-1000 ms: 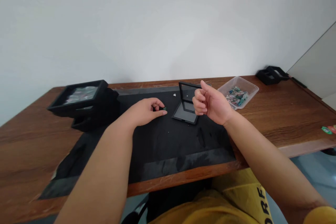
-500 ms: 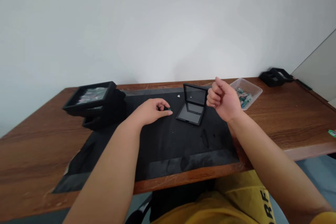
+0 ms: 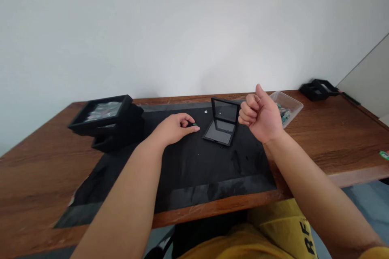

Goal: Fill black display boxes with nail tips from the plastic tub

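Observation:
Thumb and fingers of my left hand (image 3: 178,128) close around a small dark green piece (image 3: 195,124), low over the black mat (image 3: 182,166); its exact kind is too small to tell. To its right stands an opened black display case (image 3: 219,131), its lid with a clear window tilted up and a grey pad in its base. My right hand (image 3: 261,115) hovers beside the case with fingers curled into a fist and thumb raised; whatever is inside the fist, if anything, is hidden. Behind that hand, a clear plastic tub (image 3: 293,107) holds green and bluish stones (image 3: 285,114), partly covered.
At the left, black cases (image 3: 105,115) are stacked, the top one showing pale wrapped contents. More black cases (image 3: 318,89) sit at the far right by the wall. A small white chip (image 3: 206,112) lies on the mat. A green item (image 3: 384,154) rests at the table's right edge.
My right hand has shifted slightly to the right, its thumb more upright, and covers more of the tub. My left hand stays almost where it was, still pinching the piece.

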A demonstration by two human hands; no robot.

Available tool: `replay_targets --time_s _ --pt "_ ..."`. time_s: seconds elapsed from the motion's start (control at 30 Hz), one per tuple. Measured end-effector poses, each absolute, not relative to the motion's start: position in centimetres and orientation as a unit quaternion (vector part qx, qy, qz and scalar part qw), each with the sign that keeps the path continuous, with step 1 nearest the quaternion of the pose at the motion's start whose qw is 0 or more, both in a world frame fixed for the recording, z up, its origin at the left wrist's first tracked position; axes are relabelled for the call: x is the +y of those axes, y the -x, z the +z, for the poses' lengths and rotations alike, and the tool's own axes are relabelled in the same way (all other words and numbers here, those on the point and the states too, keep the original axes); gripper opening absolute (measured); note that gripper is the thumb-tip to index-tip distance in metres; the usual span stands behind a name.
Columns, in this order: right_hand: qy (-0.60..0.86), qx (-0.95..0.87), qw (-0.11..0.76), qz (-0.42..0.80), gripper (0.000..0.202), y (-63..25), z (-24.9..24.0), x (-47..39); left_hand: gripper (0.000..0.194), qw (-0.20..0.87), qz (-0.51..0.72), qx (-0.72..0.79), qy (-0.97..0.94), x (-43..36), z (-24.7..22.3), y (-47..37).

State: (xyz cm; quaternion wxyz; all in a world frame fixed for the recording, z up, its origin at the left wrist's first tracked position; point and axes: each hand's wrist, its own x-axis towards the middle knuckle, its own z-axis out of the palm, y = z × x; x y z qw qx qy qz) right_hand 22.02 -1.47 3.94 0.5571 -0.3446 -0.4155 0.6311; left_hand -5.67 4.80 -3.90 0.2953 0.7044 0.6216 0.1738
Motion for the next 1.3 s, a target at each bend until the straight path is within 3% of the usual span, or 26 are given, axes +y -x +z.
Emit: replay_targets --time_s 0.33,0.6,0.87,1.07,1.3 --pt "0.334 -0.434 0.543 0.637 0.076 -21.9 3.6 -1.5 0.035 0.28 0.184 0.601 -0.725 4.9 -4.1 5.8" --pt "0.338 -0.451 0.529 0.635 0.069 -21.2 3.2 -1.7 0.027 0.163 0.337 0.531 -0.76 2.3 -1.9 2.3" --pt "0.423 -0.548 0.547 0.47 0.035 -19.7 0.6 -1.7 0.019 0.086 0.382 0.479 -0.786 -0.5 0.2 -0.1" --pt "0.381 -0.58 0.476 0.541 0.04 -19.6 0.5 -1.6 0.009 0.004 0.474 0.359 -0.804 -0.3 -0.5 0.0" --pt "0.367 -0.567 0.46 0.577 0.041 -19.7 0.7 -1.6 0.009 -0.017 0.49 0.323 -0.809 -0.2 -0.5 -0.4"
